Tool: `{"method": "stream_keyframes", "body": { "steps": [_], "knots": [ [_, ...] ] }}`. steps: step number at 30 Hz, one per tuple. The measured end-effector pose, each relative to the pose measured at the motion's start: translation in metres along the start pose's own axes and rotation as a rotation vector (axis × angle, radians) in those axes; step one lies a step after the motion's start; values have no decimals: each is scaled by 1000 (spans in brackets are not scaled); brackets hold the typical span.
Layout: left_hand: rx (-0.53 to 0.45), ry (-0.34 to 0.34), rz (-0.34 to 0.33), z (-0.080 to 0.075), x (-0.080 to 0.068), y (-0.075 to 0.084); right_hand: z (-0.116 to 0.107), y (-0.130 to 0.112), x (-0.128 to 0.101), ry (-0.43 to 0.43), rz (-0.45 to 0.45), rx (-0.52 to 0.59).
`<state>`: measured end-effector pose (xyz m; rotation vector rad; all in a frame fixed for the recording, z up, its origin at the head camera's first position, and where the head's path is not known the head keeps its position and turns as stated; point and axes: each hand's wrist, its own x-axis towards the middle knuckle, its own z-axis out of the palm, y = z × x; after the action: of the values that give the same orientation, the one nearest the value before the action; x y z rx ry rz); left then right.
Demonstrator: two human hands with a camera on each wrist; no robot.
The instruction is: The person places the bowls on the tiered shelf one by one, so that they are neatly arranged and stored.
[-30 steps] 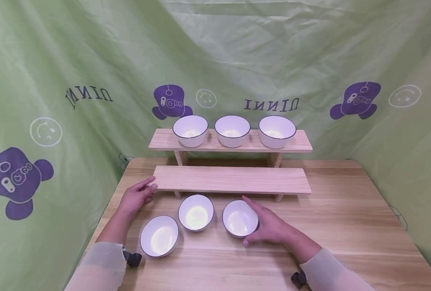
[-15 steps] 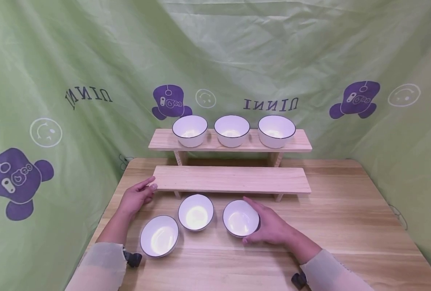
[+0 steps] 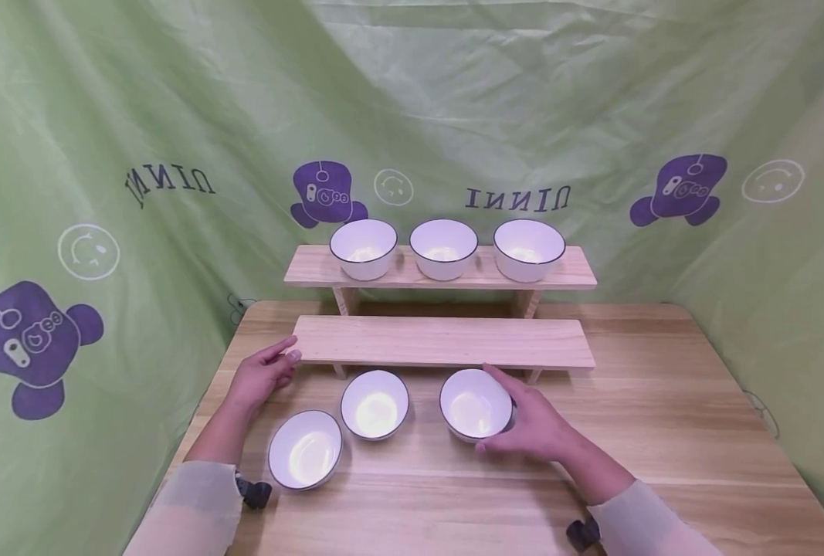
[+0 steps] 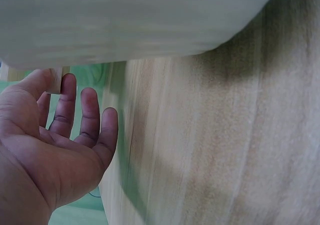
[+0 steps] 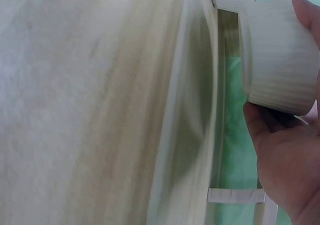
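I see the wooden bench [image 3: 662,417] ringed by a green printed cloth [image 3: 106,116], and on it a two-step wooden shelf. The upper step [image 3: 578,272] carries three white bowls [image 3: 443,249] in a row, each showing only a bare white inside. The lower step [image 3: 446,341] carries nothing. In front of it stand three more dark-rimmed bowls, all with bare insides: a near-left bowl [image 3: 305,449], a middle bowl [image 3: 374,405], and the right bowl [image 3: 476,405], which sits just before the lower step's front edge.

My right hand [image 3: 533,425] holds that right bowl, fingers curled round its far side and thumb at its near side. My left hand [image 3: 262,376] lies flat on the bench, fingers straight and a little apart, fingertips at the lower step's left end.

The right wrist view alone shows the bowl's ribbed outer wall [image 5: 280,60] against my palm. The left wrist view alone shows my open palm and spread fingers [image 4: 90,115] from beneath.
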<state>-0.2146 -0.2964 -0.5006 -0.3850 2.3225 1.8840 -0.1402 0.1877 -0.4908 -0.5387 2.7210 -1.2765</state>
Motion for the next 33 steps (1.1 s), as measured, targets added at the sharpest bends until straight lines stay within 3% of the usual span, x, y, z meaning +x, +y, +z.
{"method": "stream_keyframes", "body": {
  "steps": [16, 25, 29, 33],
  "knots": [
    [15, 3, -10, 0, -1, 1, -23, -4, 1, 138, 27, -9],
    [37, -8, -10, 0, -2, 10, -39, -4, 6, 174, 12, 29],
    [26, -18, -28, 2, -10, 22, -45, -5, 9, 184, 24, 52],
    [27, -26, -27, 1, -10, 21, -51, -4, 10, 201, 53, 43]
  ]
}}
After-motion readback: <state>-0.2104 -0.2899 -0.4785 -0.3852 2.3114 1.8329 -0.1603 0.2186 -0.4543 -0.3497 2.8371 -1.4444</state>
